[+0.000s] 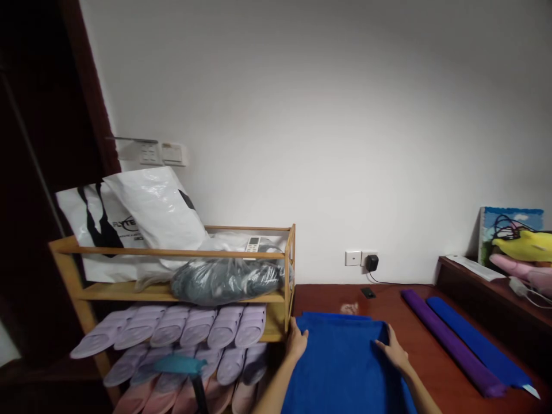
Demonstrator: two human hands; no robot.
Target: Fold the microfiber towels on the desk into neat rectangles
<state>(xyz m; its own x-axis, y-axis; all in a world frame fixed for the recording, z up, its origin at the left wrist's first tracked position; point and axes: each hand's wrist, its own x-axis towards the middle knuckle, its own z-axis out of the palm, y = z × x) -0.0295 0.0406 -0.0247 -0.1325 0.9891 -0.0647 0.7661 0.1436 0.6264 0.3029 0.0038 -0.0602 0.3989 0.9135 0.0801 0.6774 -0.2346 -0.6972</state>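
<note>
A blue cloth [340,362] is gripped at both sides of its far end by two bare hands, above a reddish-brown bench [440,371]. The cloth's left edge is held by the left hand [297,342], its fingers almost fully closed, with the fabric caught between them and the thumb. The right edge is held likewise by the right hand [394,351], the thumb laid over the fabric. Whether the cloth is supported by the bench or lifted off it cannot be told; its near end is cut off from view. To the right of the cloth, a purple roll [451,342] and a blue roll [478,340] are laid side by side. Beyond the cloth, a black plug [371,263] is fitted into a wall socket [364,256]. To the left of the cloth, a wooden rack [133,252] is lined with slippers [198,328]; on its upper shelf are kept white bags [157,213], a remote control [252,246] and a grey bundle [228,282] wrapped in clear plastic.
</note>
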